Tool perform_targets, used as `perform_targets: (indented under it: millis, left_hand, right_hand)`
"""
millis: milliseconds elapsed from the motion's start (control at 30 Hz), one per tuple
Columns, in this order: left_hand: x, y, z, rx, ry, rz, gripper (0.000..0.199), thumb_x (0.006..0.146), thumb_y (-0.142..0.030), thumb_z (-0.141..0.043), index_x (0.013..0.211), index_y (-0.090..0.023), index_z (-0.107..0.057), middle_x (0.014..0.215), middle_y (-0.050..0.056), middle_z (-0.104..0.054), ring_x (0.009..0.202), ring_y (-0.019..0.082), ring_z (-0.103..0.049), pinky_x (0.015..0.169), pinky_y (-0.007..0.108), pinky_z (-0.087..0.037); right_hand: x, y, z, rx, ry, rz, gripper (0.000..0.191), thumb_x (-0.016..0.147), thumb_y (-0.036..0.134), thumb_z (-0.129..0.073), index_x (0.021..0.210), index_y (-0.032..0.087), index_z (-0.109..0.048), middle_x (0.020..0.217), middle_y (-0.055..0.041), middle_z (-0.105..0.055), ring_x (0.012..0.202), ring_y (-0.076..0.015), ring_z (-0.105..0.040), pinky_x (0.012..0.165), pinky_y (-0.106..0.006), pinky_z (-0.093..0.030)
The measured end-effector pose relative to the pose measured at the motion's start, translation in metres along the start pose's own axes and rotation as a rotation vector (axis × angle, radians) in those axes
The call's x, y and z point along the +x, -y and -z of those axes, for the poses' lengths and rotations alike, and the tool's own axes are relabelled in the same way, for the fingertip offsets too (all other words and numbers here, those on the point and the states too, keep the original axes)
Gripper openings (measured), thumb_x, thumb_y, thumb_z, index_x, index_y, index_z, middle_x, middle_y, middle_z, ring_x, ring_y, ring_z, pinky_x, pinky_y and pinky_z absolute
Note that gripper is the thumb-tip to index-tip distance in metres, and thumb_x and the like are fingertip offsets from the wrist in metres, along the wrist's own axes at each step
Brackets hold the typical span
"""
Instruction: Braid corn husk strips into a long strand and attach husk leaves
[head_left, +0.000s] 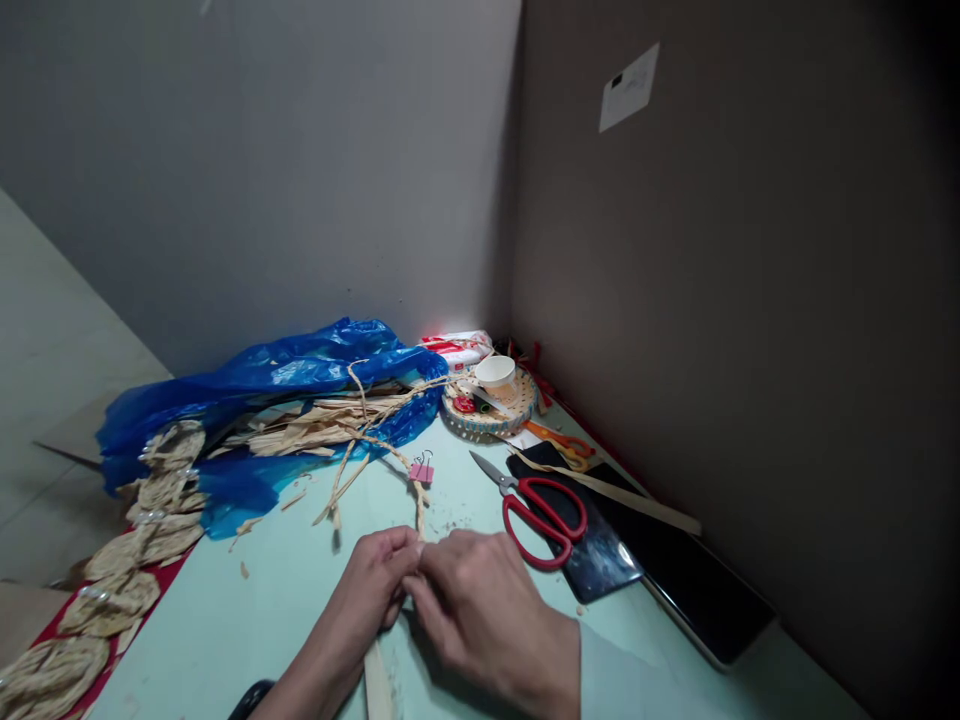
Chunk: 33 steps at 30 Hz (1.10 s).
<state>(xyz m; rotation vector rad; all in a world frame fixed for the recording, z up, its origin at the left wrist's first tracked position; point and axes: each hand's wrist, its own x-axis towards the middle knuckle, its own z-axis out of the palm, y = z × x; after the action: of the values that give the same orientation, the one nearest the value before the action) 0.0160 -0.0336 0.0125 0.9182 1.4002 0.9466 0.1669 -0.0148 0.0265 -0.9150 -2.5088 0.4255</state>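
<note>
Both hands meet at the near end of a braided straw cord (420, 512) over the pale green table. My left hand (373, 580) pinches the cord's end from the left. Against it, my right hand (487, 595) is closed on the same spot, its fingers curled over the strands. A flat straw strip (377, 685) hangs down below the hands toward the near edge. Just beyond them, a pink binder clip (421, 473) grips the braid. The exact crossing of strands is hidden by my fingers.
Red-handled scissors (544, 520) lie right of my hands, partly over a dark phone (600, 555). Beside it is a black tablet (697, 580). A blue plastic bag (262, 385) with straw (292, 425) lies behind left. A round basket (480, 428) carries a white cup (495, 375).
</note>
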Motion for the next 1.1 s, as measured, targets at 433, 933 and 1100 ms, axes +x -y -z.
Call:
perform_targets:
  millis: [433,933,1100]
  left_hand:
    - [0.000,-0.003,0.004,0.194,0.071,-0.033,0.028,0.080,-0.044,-0.053,0.065,-0.020,-0.049,0.045,-0.011,-0.033,0.039,0.007,-0.019,0.040,0.022,-0.013]
    - [-0.021,-0.005,-0.005,0.726,-0.241,-0.223,0.035,0.087,-0.040,-0.043,0.057,-0.022,-0.047,0.053,-0.003,-0.047,0.055,0.016,-0.045,0.056,0.026,-0.031]
    - [-0.025,0.008,-0.018,1.102,-0.406,-0.402,0.033,0.089,-0.024,-0.038,0.062,-0.021,-0.057,0.056,0.002,-0.062,0.052,0.020,-0.058,0.054,0.028,-0.037]
  right_hand:
    - [0.012,-0.020,-0.004,0.563,0.145,-0.248,0.027,0.094,0.021,-0.044,0.068,0.018,-0.052,0.067,-0.0015,-0.062,0.066,-0.0139,-0.051,0.061,-0.024,-0.030]
    - [0.014,-0.017,-0.022,0.720,-0.037,-0.414,0.030,0.084,0.020,-0.048,0.057,0.015,-0.060,0.050,0.0021,-0.053,0.049,-0.0088,-0.042,0.050,-0.022,-0.028]
    - [0.013,-0.021,-0.019,0.813,-0.010,-0.399,0.030,0.081,0.017,-0.048,0.052,0.015,-0.053,0.048,0.0021,-0.050,0.049,-0.0092,-0.043,0.048,-0.022,-0.028]
